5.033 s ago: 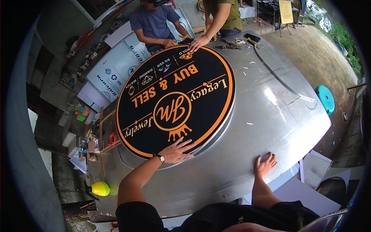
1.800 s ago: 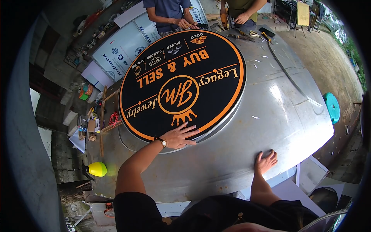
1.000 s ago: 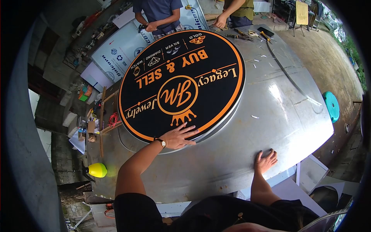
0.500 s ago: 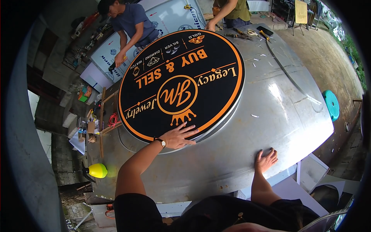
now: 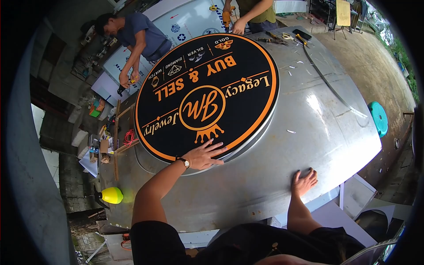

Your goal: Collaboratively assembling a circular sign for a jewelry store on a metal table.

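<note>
A large round sign (image 5: 249, 108) lies face up on a metal table (image 5: 260, 185). Its face is black with an orange border, a ringed monogram, a crown and lettering turned away from me. My left hand (image 5: 204, 157), with a watch on its wrist, rests with spread fingers on the sign's near rim beside the crown. To the right, my right hand (image 5: 304, 182) leans on the bare metal near the table's front edge, its fingers apart and slightly bent, holding nothing.
At the far rim, a person in olive holds an orange drill (image 5: 227, 18). A person in blue (image 5: 143, 33) bends at far left with a small dark tool (image 5: 120, 90). Scissors (image 5: 286, 36), a phone, a bent strip (image 5: 326, 79), a yellow-green spray bottle (image 5: 111, 195) and a teal stool (image 5: 378, 119) surround the sign.
The person in blue has bent lower and shifted left, bringing both hands to the tool. An orange drill has come into view with the person in olive. My hands and the sign stay put.
</note>
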The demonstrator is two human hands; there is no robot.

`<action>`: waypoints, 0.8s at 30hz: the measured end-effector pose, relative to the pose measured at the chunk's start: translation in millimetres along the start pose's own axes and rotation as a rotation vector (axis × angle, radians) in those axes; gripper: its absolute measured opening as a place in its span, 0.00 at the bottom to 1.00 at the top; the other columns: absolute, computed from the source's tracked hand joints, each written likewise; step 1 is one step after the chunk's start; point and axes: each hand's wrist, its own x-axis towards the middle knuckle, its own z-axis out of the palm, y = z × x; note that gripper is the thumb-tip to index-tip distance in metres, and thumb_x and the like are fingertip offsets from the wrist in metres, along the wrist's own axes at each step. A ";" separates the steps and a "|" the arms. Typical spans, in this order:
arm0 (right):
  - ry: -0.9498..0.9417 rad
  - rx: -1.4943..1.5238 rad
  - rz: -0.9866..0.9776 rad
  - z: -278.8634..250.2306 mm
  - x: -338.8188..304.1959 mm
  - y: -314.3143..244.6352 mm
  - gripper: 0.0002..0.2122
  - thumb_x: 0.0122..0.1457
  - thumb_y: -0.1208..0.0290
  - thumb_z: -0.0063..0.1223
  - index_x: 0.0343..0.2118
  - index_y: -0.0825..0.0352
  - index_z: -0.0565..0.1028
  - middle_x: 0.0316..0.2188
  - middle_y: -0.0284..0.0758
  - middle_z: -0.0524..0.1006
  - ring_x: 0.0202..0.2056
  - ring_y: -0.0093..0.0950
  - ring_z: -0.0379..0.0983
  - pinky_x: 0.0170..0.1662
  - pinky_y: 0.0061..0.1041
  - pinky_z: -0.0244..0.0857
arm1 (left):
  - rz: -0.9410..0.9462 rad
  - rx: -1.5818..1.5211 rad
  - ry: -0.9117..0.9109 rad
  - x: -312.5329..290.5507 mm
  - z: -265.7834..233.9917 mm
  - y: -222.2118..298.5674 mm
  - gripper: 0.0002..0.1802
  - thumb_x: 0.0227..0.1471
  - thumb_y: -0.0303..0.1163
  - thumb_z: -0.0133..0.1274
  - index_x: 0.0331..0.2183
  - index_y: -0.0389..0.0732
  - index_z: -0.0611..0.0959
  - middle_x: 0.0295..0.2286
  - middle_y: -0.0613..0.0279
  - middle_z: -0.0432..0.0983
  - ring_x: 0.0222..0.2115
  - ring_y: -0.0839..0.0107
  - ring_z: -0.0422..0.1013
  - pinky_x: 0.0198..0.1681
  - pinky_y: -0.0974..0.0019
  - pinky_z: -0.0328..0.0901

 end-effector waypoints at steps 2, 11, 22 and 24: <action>0.011 -0.008 0.001 0.9 -0.2 0.4 0.30 0.50 0.53 0.50 0.55 0.64 0.63 0.54 0.41 0.63 0.58 0.38 0.55 0.64 0.45 0.40 | 0.000 0.004 0.002 0.1 0.2 -0.2 0.28 0.54 0.36 0.50 0.54 0.75 0.68 0.64 0.65 0.47 0.65 0.60 0.43 0.66 0.44 0.38; 0.001 -0.008 0.004 -1.6 -0.3 -1.1 0.30 0.50 0.54 0.51 0.55 0.64 0.63 0.55 0.42 0.63 0.59 0.38 0.55 0.64 0.45 0.40 | 0.014 0.023 -0.001 -0.5 0.2 -0.4 0.27 0.54 0.37 0.49 0.55 0.70 0.67 0.65 0.65 0.43 0.65 0.61 0.42 0.66 0.44 0.39; -0.011 -0.005 0.007 -1.7 -0.4 -0.7 0.30 0.50 0.54 0.51 0.55 0.64 0.63 0.55 0.42 0.62 0.59 0.38 0.54 0.65 0.45 0.40 | 0.018 0.019 -0.011 -0.1 -2.3 0.0 0.26 0.55 0.37 0.49 0.54 0.70 0.68 0.65 0.65 0.43 0.65 0.61 0.42 0.66 0.44 0.39; -0.013 -0.001 0.009 -2.0 -0.5 -1.4 0.30 0.50 0.54 0.51 0.55 0.64 0.63 0.55 0.41 0.62 0.59 0.38 0.54 0.64 0.46 0.40 | 0.017 0.020 -0.006 -0.5 -1.2 -0.2 0.26 0.55 0.37 0.49 0.54 0.70 0.68 0.65 0.65 0.43 0.65 0.61 0.42 0.66 0.44 0.39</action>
